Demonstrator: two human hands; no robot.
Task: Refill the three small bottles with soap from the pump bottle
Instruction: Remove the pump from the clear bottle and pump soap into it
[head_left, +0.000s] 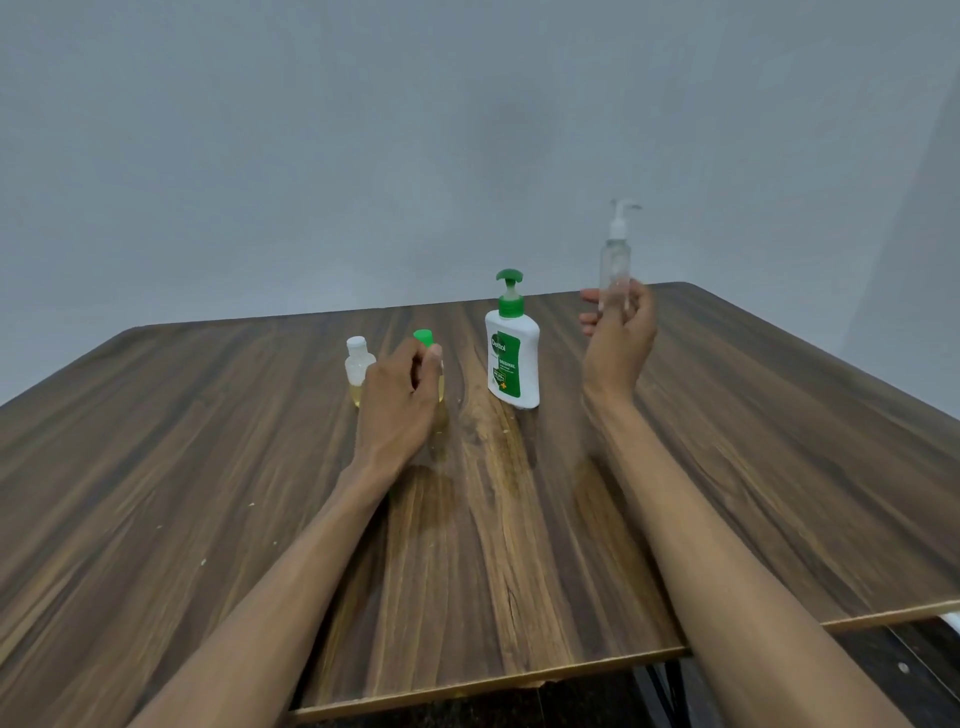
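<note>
Standing upright above the desk (208, 467), the clear bottle (615, 260) is pinched low by the right hand (618, 332); light, slick, likely thin-walled. The green-capped bottle (426, 340) is gripped by the left hand (400, 400), beside the pump bottle (511, 364).

One head-worn wide-angle view looks forward and down across the wooden table (260, 467), close over it; its near edge runs along the lower frame, a grey wall (363, 130) fills the upper half.
</note>
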